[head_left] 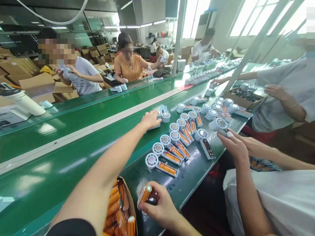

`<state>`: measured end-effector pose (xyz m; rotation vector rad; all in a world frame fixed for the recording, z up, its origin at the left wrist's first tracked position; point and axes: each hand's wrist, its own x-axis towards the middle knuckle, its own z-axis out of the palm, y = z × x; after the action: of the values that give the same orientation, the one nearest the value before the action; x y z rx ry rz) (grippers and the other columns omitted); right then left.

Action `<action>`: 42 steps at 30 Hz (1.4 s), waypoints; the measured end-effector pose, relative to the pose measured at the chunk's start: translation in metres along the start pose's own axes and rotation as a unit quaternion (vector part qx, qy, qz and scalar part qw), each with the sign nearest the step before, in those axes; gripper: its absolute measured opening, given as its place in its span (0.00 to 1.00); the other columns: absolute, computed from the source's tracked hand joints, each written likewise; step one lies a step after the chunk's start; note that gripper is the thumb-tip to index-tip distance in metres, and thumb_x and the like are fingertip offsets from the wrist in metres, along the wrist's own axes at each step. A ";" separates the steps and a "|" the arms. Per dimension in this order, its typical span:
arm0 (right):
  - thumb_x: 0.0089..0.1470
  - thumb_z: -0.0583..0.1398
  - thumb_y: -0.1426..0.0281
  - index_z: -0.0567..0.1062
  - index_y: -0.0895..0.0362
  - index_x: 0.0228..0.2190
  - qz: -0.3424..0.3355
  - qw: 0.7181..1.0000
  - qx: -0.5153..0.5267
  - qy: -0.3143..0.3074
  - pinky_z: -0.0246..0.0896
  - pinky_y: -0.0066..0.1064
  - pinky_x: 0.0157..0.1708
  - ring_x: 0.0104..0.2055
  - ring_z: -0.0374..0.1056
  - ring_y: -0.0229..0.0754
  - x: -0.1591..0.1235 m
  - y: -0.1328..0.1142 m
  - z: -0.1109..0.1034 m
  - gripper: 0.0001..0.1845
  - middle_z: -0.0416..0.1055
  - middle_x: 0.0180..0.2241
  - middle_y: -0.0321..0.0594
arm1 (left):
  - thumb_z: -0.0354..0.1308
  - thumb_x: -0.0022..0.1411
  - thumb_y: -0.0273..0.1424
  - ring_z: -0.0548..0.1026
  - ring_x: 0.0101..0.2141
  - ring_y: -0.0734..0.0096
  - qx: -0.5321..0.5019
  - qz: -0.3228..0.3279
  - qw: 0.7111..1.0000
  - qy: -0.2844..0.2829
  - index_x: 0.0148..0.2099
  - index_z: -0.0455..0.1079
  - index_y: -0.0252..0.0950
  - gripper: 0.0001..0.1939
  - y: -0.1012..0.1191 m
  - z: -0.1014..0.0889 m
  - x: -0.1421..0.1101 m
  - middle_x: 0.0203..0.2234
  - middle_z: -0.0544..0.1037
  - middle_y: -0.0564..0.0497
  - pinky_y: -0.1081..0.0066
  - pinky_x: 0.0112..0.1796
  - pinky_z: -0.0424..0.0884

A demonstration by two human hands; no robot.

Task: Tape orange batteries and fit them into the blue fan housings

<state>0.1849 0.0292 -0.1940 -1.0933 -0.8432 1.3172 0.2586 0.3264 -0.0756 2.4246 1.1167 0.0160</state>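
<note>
- Orange battery (145, 194): my right hand (161, 206) pinches it, best lightly.
- My left hand (150, 120) curls at a unit (159, 115), best squarely; whether it grips, I cannot tell.

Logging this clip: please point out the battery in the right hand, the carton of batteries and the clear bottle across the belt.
Held battery (145, 194): head view, on its orange side.
Carton (131, 199): head view, on its right wall.
Bottle (150, 74): head view, on its body.

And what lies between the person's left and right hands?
In the head view, the nearest white round unit of the rows lies between the left hand and the right hand, along with stretches of green belt and worktop.
</note>
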 end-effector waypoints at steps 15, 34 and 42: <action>0.49 0.72 0.58 0.80 0.57 0.40 -0.026 0.993 -0.097 0.064 0.72 0.32 0.41 0.38 0.73 0.43 -0.005 0.017 -0.008 0.21 0.75 0.36 0.43 | 0.73 0.57 0.43 0.67 0.64 0.57 0.021 0.062 0.995 0.074 0.74 0.65 0.39 0.46 -0.052 -0.024 -0.041 0.70 0.51 0.40 0.71 0.67 0.57; 0.35 0.79 0.61 0.80 0.59 0.41 0.015 0.989 -0.091 0.118 0.76 0.25 0.42 0.40 0.79 0.42 -0.012 -0.001 -0.018 0.31 0.80 0.41 0.48 | 0.60 0.59 0.38 0.79 0.51 0.60 0.115 -0.143 0.966 0.183 0.55 0.71 0.44 0.21 -0.166 0.020 -0.625 0.68 0.59 0.45 0.72 0.40 0.79; 0.29 0.78 0.62 0.81 0.61 0.39 -0.038 0.968 -0.167 0.183 0.77 0.27 0.39 0.37 0.78 0.43 -0.018 -0.006 -0.003 0.32 0.80 0.39 0.48 | 0.61 0.55 0.30 0.68 0.64 0.44 0.110 -0.121 0.979 0.123 0.55 0.79 0.39 0.24 -0.174 0.073 -0.615 0.69 0.59 0.39 0.53 0.54 0.77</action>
<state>0.1875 0.0116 -0.1869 -1.4994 -0.8339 0.8851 -0.2629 -0.0493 -0.1027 2.5083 1.5969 0.1233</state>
